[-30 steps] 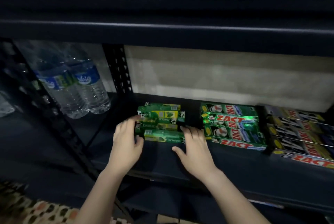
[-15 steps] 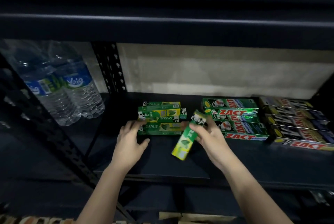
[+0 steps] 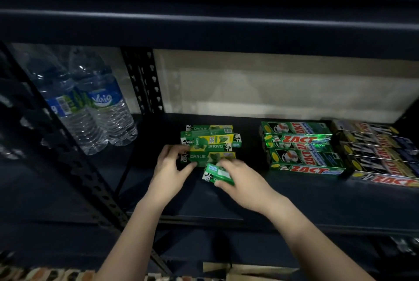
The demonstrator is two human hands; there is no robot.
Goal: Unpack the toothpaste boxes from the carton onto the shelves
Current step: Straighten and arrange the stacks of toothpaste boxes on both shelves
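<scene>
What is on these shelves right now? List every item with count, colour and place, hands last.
Darlie toothpaste boxes: small stack, exact count unclear, green and yellow, middle of the shelf.
Loose Darlie box: one, green, just in front of the stack, held in the right hand.
Green Zact boxes: stacked group, green with red lettering, right of the Darlie stack.
Dark Zact boxes: stacked group, black and yellow with red lettering, far right.
Water bottles: two, clear with blue labels, left bay.
Shelf: one, dark, bearing the boxes.
Carton: partly seen, brown, bottom edge.
Left hand: grips the stack's left end.
Right hand: grips the loose box.
</scene>
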